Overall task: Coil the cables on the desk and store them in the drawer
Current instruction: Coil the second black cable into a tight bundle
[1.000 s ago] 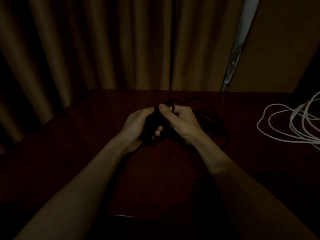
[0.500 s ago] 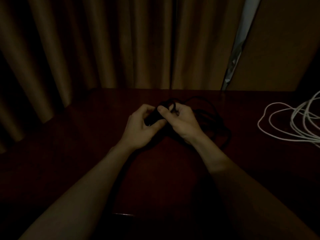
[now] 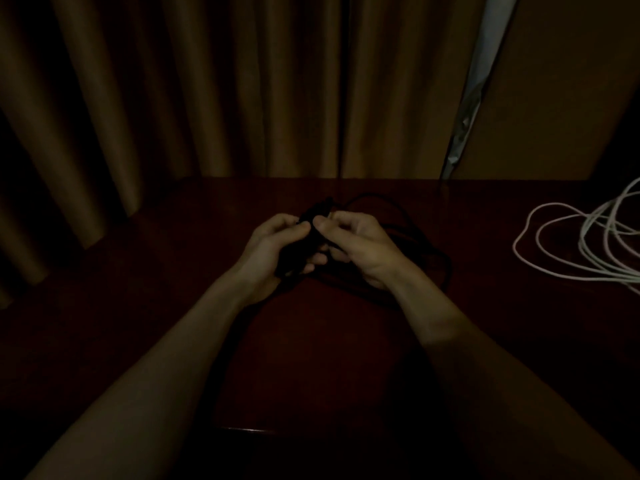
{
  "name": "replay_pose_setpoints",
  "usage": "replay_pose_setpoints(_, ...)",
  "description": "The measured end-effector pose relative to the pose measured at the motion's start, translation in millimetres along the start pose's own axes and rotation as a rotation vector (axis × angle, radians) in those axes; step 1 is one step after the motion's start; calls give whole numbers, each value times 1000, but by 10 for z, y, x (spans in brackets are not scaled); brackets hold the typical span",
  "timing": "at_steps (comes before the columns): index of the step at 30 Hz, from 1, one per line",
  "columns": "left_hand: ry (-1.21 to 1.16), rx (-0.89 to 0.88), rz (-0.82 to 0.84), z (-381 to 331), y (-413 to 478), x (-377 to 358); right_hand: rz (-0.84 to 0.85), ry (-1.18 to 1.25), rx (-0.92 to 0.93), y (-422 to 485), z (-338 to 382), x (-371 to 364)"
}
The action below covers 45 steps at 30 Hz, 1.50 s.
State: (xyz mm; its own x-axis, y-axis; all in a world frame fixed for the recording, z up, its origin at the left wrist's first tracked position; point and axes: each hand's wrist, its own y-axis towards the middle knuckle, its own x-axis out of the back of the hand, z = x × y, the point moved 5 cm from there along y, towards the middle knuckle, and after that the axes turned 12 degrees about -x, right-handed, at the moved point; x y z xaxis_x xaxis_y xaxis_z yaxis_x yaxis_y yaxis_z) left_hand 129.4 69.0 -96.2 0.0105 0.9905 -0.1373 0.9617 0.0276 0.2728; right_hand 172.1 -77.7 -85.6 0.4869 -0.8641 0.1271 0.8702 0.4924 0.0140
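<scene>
The scene is very dark. A black cable (image 3: 426, 244) lies in loose loops on the dark red desk (image 3: 329, 358), trailing to the right of my hands. My left hand (image 3: 266, 251) grips a bunched, coiled part of this black cable, fingers curled round it. My right hand (image 3: 360, 244) sits right beside it and pinches the cable near the top of the bundle between thumb and fingers. A white cable (image 3: 585, 244) lies uncoiled in wide loops at the desk's right side. No drawer is visible.
Brown curtains (image 3: 207, 98) hang behind the desk's far edge and down its left side. A pale gap in the curtain (image 3: 474, 88) shows at the upper right. The desk's near edge (image 3: 249, 430) catches a faint glint.
My left hand turned so its fingers wrap the bundle from below again. My right thumb and fingers shifted slightly along the cable at the top of the bundle. The white cable stayed put.
</scene>
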Motion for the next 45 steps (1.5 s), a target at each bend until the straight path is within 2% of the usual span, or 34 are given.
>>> replay_pose_setpoints(7,650,-352,-94,-101,-6,52,-187,-91,48,19,3,30)
replay_pose_setpoints(10,797,-445,-119,-117,-27,24,-230,-108,51,40,-14,22)
replay_pose_setpoints(14,770,-390,-43,-98,-15,-2,-255,-113,55,38,-28,42)
replay_pose_setpoints(17,543,-283,-13,-81,-19,0,-221,-98,72,24,-16,48)
replay_pose_setpoints(22,210,-110,-81,-67,-20,26,-141,-48,92,2,1,20)
replay_pose_setpoints(29,-64,-53,-7,-83,2,-11,-44,59,2,23,-7,-2)
replay_pose_setpoints(33,-98,-47,36,-54,32,13,78,77,-30,-24,15,-63)
replay_pose_setpoints(36,-73,3,70,-63,-6,-14,116,47,-40,-34,0,-88)
replay_pose_setpoints(38,-1,2,17,-64,-23,-22,81,66,-26,-39,-4,-67)
replay_pose_setpoints(41,346,-203,-87,-87,5,60,1,109,-23,-48,-14,-36)
replay_pose_setpoints(43,563,-344,-74,-119,5,83,-71,85,-27,-49,-21,-18)
replay_pose_setpoints(45,643,-392,-16,-122,-7,55,-125,38,-29,-30,-29,-5)
